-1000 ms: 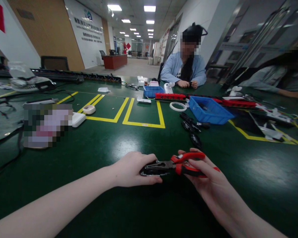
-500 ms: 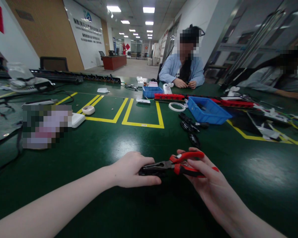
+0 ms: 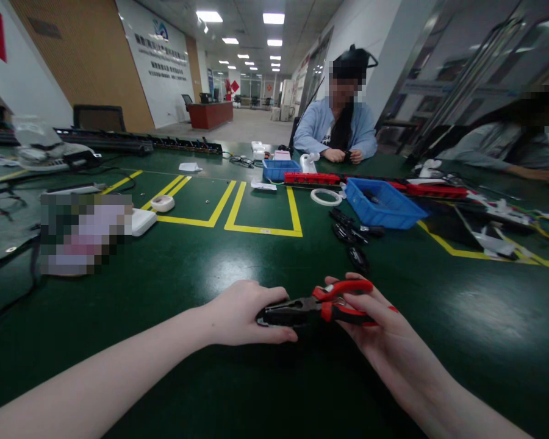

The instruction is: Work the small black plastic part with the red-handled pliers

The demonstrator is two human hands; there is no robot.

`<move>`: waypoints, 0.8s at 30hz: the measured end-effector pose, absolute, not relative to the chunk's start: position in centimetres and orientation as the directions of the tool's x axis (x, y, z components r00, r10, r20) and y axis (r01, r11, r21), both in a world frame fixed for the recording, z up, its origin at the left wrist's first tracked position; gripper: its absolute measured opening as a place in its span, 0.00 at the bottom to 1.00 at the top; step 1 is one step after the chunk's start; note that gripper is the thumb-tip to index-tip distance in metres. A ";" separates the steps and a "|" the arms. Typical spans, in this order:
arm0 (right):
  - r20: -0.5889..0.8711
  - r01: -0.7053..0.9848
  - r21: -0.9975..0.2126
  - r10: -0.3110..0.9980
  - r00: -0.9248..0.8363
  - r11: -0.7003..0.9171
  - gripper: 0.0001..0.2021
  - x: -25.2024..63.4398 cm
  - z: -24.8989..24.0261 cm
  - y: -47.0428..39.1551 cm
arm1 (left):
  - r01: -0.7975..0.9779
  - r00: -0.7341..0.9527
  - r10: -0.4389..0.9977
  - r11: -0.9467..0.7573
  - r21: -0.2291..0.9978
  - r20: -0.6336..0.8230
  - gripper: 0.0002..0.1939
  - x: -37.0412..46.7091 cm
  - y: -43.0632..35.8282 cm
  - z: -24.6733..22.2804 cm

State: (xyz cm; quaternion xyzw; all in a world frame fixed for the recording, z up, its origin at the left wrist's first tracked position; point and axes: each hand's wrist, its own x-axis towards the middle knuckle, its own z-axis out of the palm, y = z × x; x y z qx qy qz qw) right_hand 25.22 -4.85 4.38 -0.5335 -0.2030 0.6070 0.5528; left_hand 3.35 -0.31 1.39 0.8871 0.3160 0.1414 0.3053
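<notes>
My right hand point(image 3: 387, 332) is wrapped around the red and black handles of a pair of pliers point(image 3: 326, 302). Their dark jaws point left and lie along a small black piece point(image 3: 281, 318). Thumb and fingers of my left hand point(image 3: 240, 314) close on that black piece from the left. Most of it is covered by the jaws and my fingers, so its kind is hard to make out. Both hands are low over the green table point(image 3: 201, 390). Beyond them lie several black bundled cables point(image 3: 345, 228).
A blue bin point(image 3: 384, 210), a white ring point(image 3: 326, 197) and red strips point(image 3: 313, 178) lie farther back. Left are a tape roll point(image 3: 163, 203), a white box point(image 3: 143, 222) and a blurred-out object point(image 3: 86, 235). A co-worker point(image 3: 336, 128) sits opposite; another person is at right.
The pliers and my right hand have shifted very slightly left. The tips of the jaws have moved a little over the black piece. My left hand stays nearly in place.
</notes>
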 end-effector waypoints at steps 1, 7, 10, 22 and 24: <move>-0.430 -0.460 -0.830 0.887 0.166 -0.316 0.22 25.3 4.3 -4.8 | 0.464 0.766 0.639 -0.619 0.634 0.063 0.18 3.3 -0.3 1.4; -0.429 -0.473 -0.819 0.894 0.132 -0.324 0.22 25.5 4.4 -4.8 | 0.433 0.792 0.606 -0.649 0.626 0.080 0.20 3.2 -0.3 1.5; -0.408 -0.470 -0.828 0.904 0.127 -0.307 0.21 25.5 4.5 -4.8 | 0.441 0.790 0.608 -0.650 0.619 0.077 0.20 3.2 -0.4 1.5; -0.381 -0.465 -0.834 0.920 0.096 -0.297 0.21 25.8 4.4 -4.7 | 0.431 0.789 0.609 -0.645 0.631 0.082 0.20 3.3 -0.3 1.5; -0.384 -0.463 -0.834 0.918 0.099 -0.299 0.21 25.7 4.4 -4.7 | 0.437 0.790 0.608 -0.648 0.623 0.077 0.20 3.4 -0.2 1.5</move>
